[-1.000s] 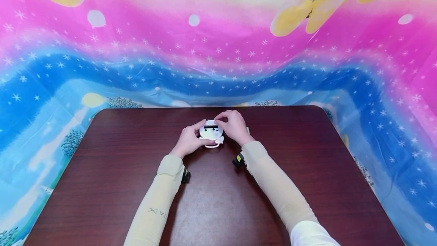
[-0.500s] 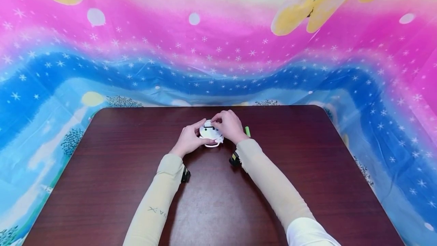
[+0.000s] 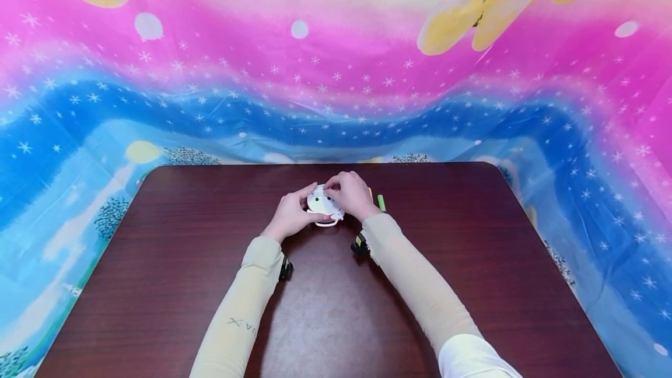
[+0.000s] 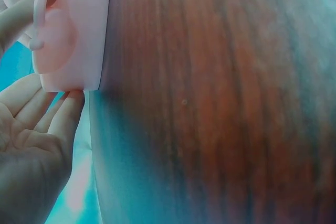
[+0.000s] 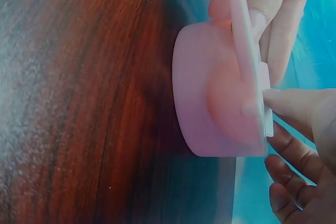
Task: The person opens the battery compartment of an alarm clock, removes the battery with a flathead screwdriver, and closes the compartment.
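Near the table's far edge lies a round white case (image 3: pixel 320 209) with two black dots and a thin loop at its near side. Tinted pink in the right wrist view, the case (image 5: pixel 205 87) shows a deep curved wall. My left hand (image 3: pixel 290 214) grips it at the left, thumb over the near part and fingers at the far side. With thumb and finger, my right hand (image 3: pixel 354 193) pinches at a thin white cover (image 5: pixel 269 121) on the upper face. The right thumb tip touches that cover; the hand hides part of the face.
Just right of the right hand, a small green cylinder (image 3: pixel 381 203) lies on the dark wooden table (image 3: pixel 210 238), beside a partly hidden orange-yellow item (image 3: pixel 370 192). A printed curtain (image 3: pixel 336 74) hangs behind the table and along both sides.
My right hand has moved slightly left, and the dark slot in the case's face has narrowed and is now covered by white. The green cylinder has come into fuller view. My left hand stays put.
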{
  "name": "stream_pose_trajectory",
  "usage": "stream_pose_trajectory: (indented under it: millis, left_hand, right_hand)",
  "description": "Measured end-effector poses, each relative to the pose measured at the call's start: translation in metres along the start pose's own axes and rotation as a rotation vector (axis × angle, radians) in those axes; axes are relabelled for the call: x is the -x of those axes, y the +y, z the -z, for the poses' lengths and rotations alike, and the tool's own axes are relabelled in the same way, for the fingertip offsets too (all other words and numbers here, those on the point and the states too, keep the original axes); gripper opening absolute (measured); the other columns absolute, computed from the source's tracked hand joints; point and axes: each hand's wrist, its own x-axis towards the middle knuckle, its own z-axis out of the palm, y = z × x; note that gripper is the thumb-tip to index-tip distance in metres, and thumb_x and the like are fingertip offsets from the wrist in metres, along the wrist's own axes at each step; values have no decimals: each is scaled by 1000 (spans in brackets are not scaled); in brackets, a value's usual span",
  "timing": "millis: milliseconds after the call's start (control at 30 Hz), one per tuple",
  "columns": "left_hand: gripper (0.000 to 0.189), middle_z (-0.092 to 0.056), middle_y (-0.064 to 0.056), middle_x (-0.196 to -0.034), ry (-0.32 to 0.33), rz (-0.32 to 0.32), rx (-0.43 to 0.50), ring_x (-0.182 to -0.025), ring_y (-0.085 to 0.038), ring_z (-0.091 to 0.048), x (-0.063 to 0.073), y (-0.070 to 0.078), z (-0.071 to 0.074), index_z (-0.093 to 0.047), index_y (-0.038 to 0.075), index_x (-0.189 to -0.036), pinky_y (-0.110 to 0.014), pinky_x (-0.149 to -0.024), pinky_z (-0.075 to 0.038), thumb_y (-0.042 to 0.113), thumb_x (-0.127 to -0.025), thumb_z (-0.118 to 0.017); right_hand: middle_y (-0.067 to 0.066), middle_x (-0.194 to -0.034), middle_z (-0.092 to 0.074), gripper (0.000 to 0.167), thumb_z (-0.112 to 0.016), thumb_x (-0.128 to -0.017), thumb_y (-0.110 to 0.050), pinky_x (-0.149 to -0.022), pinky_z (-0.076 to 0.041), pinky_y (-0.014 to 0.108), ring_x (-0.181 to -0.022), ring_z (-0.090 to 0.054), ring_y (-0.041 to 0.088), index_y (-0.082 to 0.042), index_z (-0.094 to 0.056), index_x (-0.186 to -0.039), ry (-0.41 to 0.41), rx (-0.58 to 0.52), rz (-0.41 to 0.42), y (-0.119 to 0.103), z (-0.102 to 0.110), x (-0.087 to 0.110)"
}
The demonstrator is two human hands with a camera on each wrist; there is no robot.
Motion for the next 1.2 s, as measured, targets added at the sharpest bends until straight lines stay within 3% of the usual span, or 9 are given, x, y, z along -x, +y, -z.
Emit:
stream_pose_trajectory:
  millis: [233,600,867,1200]
  left_hand:
    - [96,-52,-12,-158,-2,3,1,-135,-23,-61,0,-1,1,-50,3,-157,-39,-109,-51,26,-77,-98]
    - [97,-53,-12,-157,-6,5,-9,-134,-23,-62,1,0,1,-49,3,-158,-40,-108,-51,28,-77,-98]
    - [98,-54,-11,-157,-12,-3,-24,-133,-21,-62,0,0,0,-49,4,-158,-39,-108,-51,29,-77,-98]
    - [98,-54,-12,-156,-8,-8,-25,-133,-22,-62,-1,-1,0,-49,3,-158,-40,-108,-51,29,-77,-98]
  right_hand:
    - [4,-113,-73,12,-75,-101,-22,-94,-50,40,-108,-60,24,-16,-85,-106,-53,-15,-6,-2,5,-3]
    - [9,-108,-73,14,-74,-100,-16,-87,-53,36,-101,-63,23,-8,-84,-106,-115,-42,44,-1,9,-13]
    - [8,-108,-69,15,-74,-101,-17,-89,-51,36,-103,-58,22,-8,-84,-107,-155,-111,-18,4,9,-14]
    - [8,-109,-69,10,-76,-99,-17,-90,-52,37,-100,-62,23,-10,-81,-105,-110,-184,-75,6,3,-10]
